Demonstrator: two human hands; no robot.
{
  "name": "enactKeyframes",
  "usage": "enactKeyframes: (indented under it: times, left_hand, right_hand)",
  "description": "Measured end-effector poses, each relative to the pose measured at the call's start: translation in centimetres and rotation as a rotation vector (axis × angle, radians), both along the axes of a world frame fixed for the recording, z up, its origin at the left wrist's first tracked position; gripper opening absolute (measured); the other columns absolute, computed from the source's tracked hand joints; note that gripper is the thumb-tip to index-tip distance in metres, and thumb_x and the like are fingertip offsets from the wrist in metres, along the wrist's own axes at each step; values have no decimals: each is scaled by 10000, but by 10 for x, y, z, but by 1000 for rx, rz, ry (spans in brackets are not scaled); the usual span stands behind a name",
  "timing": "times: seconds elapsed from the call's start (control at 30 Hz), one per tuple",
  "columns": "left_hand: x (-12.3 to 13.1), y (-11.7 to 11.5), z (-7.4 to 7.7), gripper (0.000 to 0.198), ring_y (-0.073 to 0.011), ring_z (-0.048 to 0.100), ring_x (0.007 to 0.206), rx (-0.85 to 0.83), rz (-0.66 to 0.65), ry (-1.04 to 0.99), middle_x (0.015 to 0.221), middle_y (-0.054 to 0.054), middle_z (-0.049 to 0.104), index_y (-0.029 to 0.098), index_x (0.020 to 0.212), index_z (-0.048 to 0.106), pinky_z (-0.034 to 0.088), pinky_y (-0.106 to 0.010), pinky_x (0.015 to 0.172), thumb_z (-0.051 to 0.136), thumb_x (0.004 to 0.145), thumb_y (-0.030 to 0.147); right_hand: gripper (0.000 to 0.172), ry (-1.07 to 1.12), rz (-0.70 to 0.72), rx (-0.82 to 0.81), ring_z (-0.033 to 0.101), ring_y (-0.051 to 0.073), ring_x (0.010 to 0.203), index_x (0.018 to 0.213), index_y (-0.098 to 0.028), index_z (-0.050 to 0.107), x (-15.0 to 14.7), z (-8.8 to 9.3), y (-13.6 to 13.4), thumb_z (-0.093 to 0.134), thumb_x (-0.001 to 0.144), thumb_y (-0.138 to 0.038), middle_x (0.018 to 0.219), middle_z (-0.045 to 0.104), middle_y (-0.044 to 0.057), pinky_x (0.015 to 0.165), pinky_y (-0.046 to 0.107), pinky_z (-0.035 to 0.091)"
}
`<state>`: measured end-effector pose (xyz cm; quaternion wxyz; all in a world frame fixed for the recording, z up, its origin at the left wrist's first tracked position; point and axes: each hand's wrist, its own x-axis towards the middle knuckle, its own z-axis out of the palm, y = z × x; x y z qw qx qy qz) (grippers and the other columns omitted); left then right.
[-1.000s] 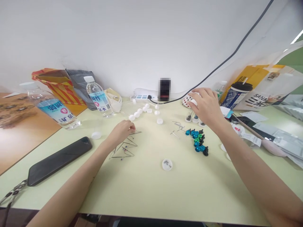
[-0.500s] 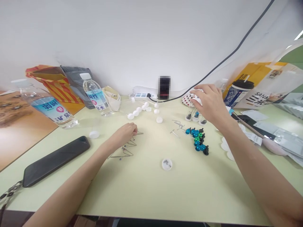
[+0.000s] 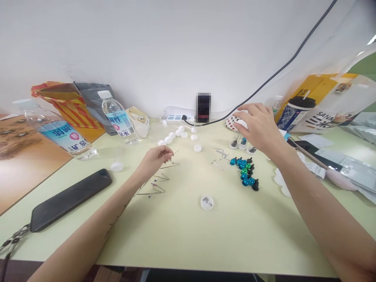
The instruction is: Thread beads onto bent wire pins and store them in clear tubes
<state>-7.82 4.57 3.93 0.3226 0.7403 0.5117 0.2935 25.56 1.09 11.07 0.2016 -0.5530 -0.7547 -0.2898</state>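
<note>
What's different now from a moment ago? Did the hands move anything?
The left hand has lifted up from the bent wires and now pinches a thin metal pin, its tip pointing right. The right hand stays up near the far edge. The blue and green beads stayed put.

Left hand (image 3: 154, 159) pinching; right hand (image 3: 260, 125) raised, arched, fingers curled.

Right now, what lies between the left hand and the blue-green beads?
The head view shows bent metal pins on the pale desk, nearer the beads than the left hand.
</note>
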Motion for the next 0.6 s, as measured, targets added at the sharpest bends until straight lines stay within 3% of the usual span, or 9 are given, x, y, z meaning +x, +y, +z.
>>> enactKeyframes:
  times: [0.13, 0.27, 0.43, 0.6]
  left_hand:
    - [14, -13, -2, 238, -146, 575, 641, -181, -59, -270, 728, -38, 642, 165, 799, 562, 483, -311, 683, 596, 795, 400]
    - [24, -23, -9, 281, -169, 633, 674, -341, -148, -354, 766, -76, 696, 171, 835, 506, 506, -342, 712, 591, 818, 438]
    - [28, -27, -17, 258, -175, 638, 672, -357, -238, -237, 755, -74, 702, 178, 878, 510, 490, -317, 668, 531, 856, 435]
    - [27, -28, -19, 194, -176, 626, 715, -169, -229, 25, 760, -32, 688, 205, 834, 566, 455, -276, 646, 494, 852, 384]
  right_hand:
    - [277, -17, 20, -26, 464, 288, 1131, 1158, -259, 564, -3, 1, -2, 398, 943, -307, 1210, 577, 83, 915, 442, 326]
    - [269, -54, 40, -42, 475, 279, 1117, 1129, -247, 580, -4, 2, -4, 393, 952, -325, 1191, 588, 81, 922, 439, 316]
    - [268, -94, 50, -84, 480, 276, 1110, 1127, -247, 587, -5, 3, -4, 401, 951, -326, 1186, 596, 81, 914, 438, 316]
    - [269, -107, 50, -122, 499, 278, 1075, 1098, -231, 606, -1, 2, -1, 410, 944, -332, 1142, 616, 85, 910, 443, 314]
